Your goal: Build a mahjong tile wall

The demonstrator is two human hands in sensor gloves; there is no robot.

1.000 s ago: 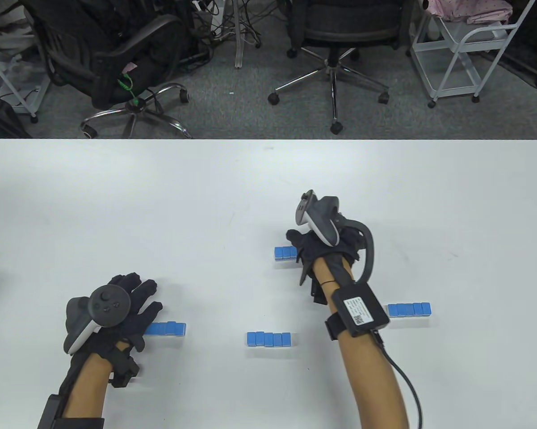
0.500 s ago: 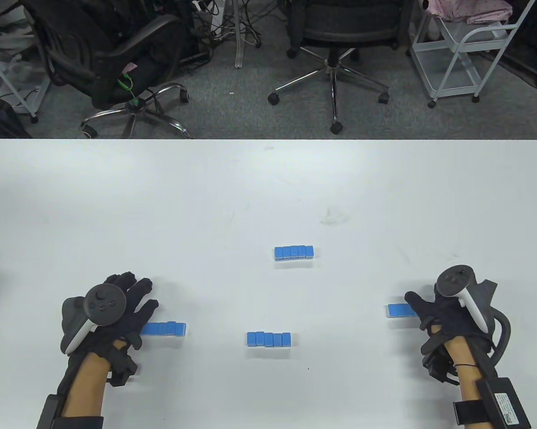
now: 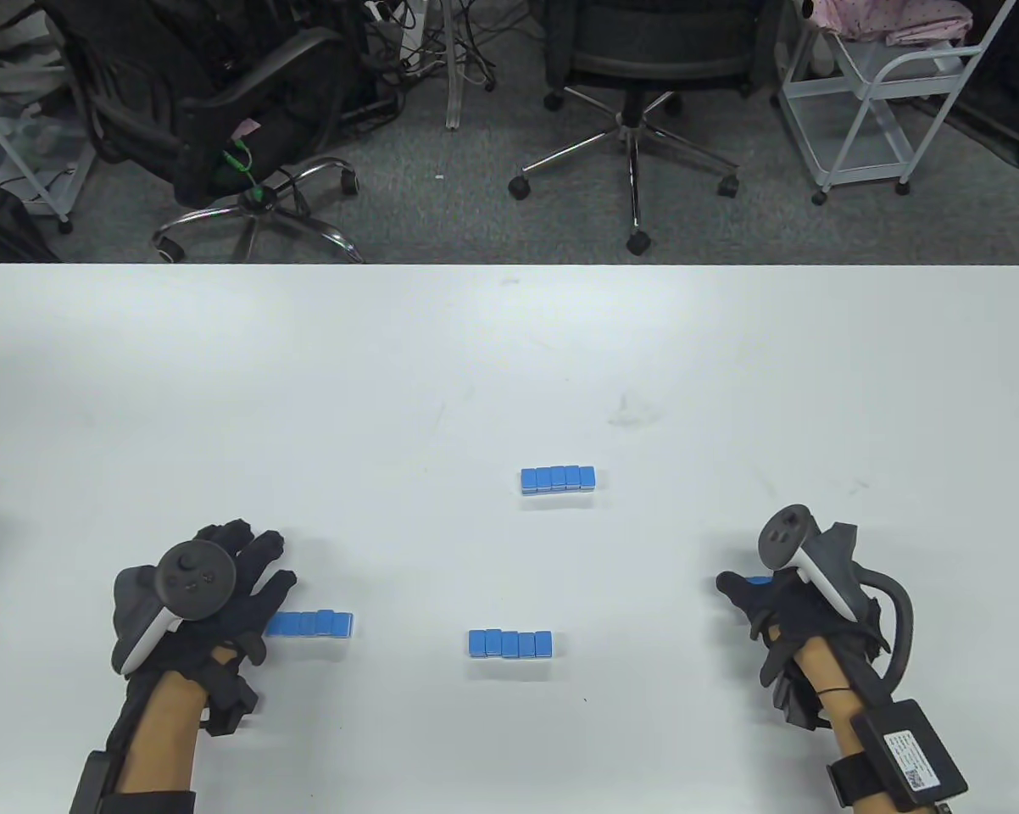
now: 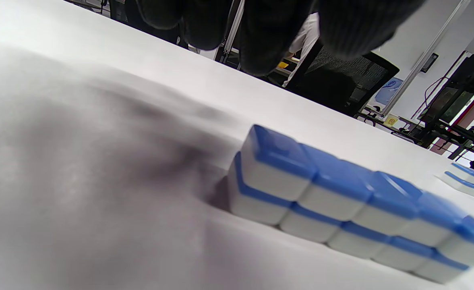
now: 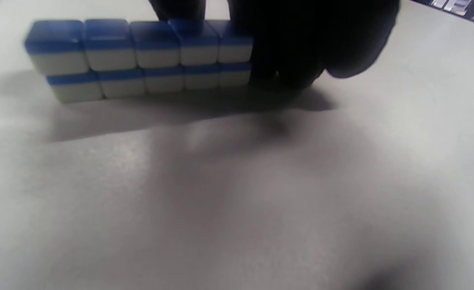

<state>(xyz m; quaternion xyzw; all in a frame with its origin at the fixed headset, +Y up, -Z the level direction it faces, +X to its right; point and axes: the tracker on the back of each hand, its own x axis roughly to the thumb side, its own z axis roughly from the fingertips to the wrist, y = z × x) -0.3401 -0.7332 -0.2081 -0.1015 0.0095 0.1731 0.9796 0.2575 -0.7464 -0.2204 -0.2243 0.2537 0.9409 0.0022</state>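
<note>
Four short walls of blue-backed, white-faced mahjong tiles on a flat white bench (image 3: pixel 391 381), each two tiers high and five tiles long where the tiers can be counted.

Left wall of blue-and-white tiles (image 3: pixel 313 624) near the front left, its left end under the fingers of the black-gloved left hand (image 3: pixel 221 593). Fingers spread and lying flat above the tiles; in the left wrist view, fingertips (image 4: pixel 261 40) hanging over the bench beyond the end of the same stack (image 4: pixel 341 201), clear of it, nothing gripped. Whether any finger touches the tiles cannot be told from above.

Middle front wall of blue-topped tiles (image 3: pixel 510 643) standing alone between the two hands, well apart from both. Farther wall of blue-topped tiles (image 3: pixel 559 478) behind it, toward the middle of the bench, also untouched.

Right wall of tiles (image 3: pixel 760 582) almost wholly covered by the black-gloved right hand (image 3: pixel 802 606) in the table view, only a sliver of blue showing by the thumb. In the right wrist view, dark fingers (image 5: pixel 301 48) pressed against the right end of that two-tier stack (image 5: pixel 140 56), curled down to the bench; whether clamped round it or only resting against it cannot be told.

Grey-and-white trackers strapped on the backs of both hands. Black office chairs (image 3: pixel 637 76) on the grey floor beyond the bench.
</note>
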